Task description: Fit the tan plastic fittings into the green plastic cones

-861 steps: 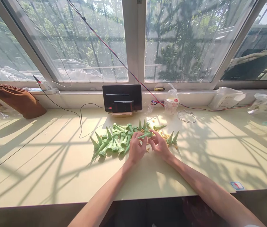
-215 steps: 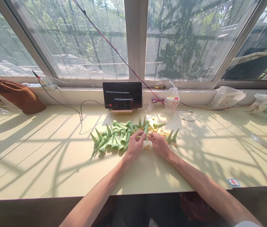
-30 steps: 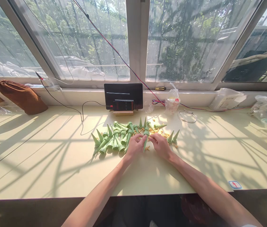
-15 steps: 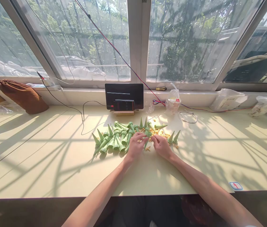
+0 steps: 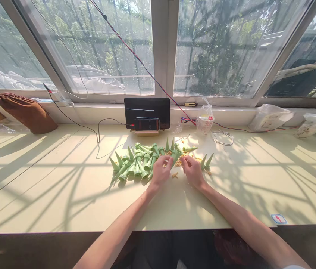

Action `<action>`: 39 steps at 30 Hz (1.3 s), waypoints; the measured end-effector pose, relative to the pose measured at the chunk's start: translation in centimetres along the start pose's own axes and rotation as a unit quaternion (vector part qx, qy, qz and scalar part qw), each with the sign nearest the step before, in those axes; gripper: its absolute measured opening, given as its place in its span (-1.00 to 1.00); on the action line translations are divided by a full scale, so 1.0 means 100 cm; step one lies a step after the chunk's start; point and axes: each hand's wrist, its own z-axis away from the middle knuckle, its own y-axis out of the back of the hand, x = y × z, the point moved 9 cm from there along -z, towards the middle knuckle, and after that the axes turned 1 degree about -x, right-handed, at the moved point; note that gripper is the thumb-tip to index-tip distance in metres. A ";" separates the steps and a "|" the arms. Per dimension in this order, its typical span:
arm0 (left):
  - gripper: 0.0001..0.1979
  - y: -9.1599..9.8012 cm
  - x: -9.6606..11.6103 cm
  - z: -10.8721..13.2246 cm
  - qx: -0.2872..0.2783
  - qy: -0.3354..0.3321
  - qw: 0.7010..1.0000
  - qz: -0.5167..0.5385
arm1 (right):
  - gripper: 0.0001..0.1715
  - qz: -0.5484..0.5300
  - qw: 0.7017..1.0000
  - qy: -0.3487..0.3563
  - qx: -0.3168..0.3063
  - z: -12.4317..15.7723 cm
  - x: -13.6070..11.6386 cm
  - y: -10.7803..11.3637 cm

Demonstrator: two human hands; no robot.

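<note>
My left hand is closed round a green plastic cone-shaped spike, its wide end tilted up and to the right. Just right of it, the fingers of my right hand are pinched together; whatever they hold is too small to make out. Many more green cone spikes lie in a heap left of my hands, some standing point up. Small yellow pieces are scattered on the table between and behind my hands. Two green cones stand point up right of my right hand.
A black tablet with a phone in front leans at the back of the pale table. Nearby are a plastic-wrapped cup, a coiled cable and a box cutter. A brown pouch lies far left.
The cone in my left hand has turned so its wide end points up and right. My right hand has shifted slightly right, away from the cone.
</note>
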 end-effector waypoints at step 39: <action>-0.58 -0.010 -0.007 0.004 -0.070 0.073 0.987 0.127 | -0.67 0.163 0.969 0.181 -0.046 0.005 -0.012 -0.012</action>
